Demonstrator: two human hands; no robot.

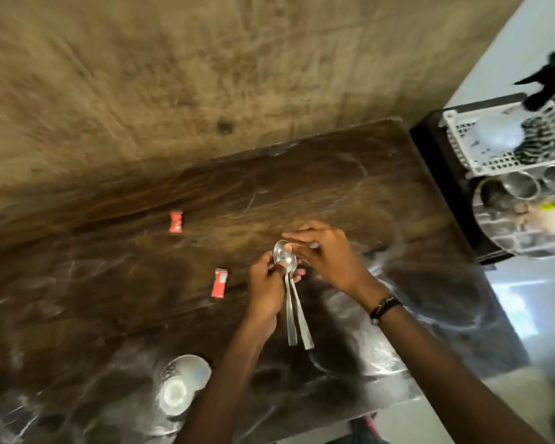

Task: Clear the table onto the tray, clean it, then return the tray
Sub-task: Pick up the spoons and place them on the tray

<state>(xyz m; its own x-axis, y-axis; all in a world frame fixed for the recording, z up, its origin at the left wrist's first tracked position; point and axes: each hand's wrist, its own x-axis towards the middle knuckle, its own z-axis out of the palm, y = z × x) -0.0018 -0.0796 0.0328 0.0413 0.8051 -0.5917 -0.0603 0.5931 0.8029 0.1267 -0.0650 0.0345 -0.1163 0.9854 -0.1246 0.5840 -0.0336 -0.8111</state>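
The step in hand looks like the gathering part of the clearing: the spoons are being bunched together above the counter, their bowls stacked at the top and their handles hanging down toward the person. The left hand has its fingers curled round the necks of the spoons just under the bowls, and the right hand curls over the bowls from the far side, its fingertips pinching or steadying the topmost one; exactly how many spoons are in the bundle I cannot tell, though at least two handles show. Left of the spoons, a red sachet lies flat on the counter quite near the left hand, and a second red sachet lies farther left and farther back. Below and left of the spoons, near the counter's front edge, sits a steel bowl, apparently a small one nested in a larger. Well to the right of the spoons, beyond the counter's end, a round steel tray holds steel cups, with a white basket resting behind it. The next move probably calls for squaring the handles into one firm grip, freeing a hand, then carrying the bundle right to the tray; the sachets and bowl remain to be collected before any wiping.
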